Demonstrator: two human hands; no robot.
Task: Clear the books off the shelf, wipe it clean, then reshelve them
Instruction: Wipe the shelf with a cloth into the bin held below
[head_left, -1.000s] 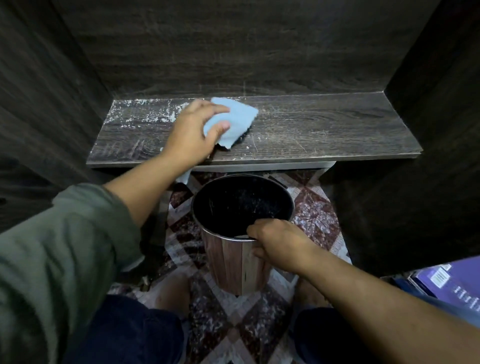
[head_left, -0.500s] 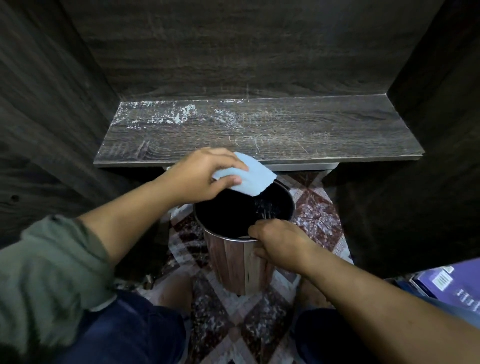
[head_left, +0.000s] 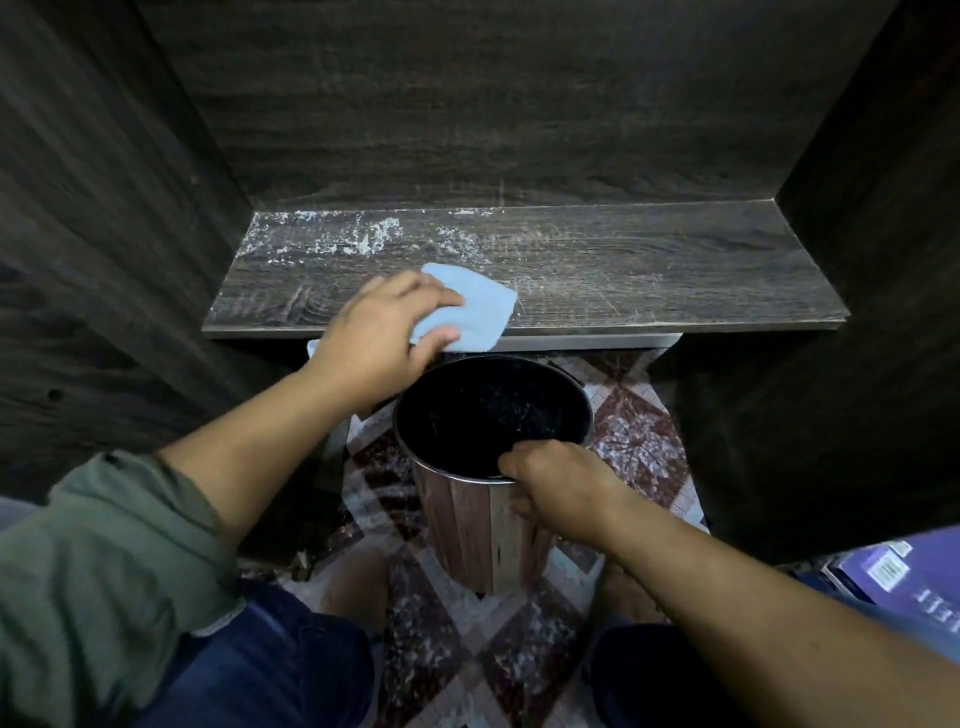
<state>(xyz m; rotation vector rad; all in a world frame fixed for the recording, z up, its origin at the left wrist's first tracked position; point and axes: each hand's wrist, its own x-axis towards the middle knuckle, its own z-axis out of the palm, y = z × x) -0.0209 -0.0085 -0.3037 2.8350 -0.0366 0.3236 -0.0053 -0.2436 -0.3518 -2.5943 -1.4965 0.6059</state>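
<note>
The dark wooden shelf carries no books and shows white dust along its back left. My left hand holds a light blue cloth at the shelf's front edge, left of centre. Just below the shelf stands a wood-patterned bin with a dark inside. My right hand grips the bin's near rim, fingers curled over it. Purple books lie at the right edge of the view.
Dark wooden side panels and a back panel close in the shelf. A patterned tile floor lies under the bin. My knees in blue trousers sit at the bottom.
My left hand swept the cloth off the shelf's front edge over the bin, then brought it back onto the shelf's front. My right hand kept its grip on the bin rim.
</note>
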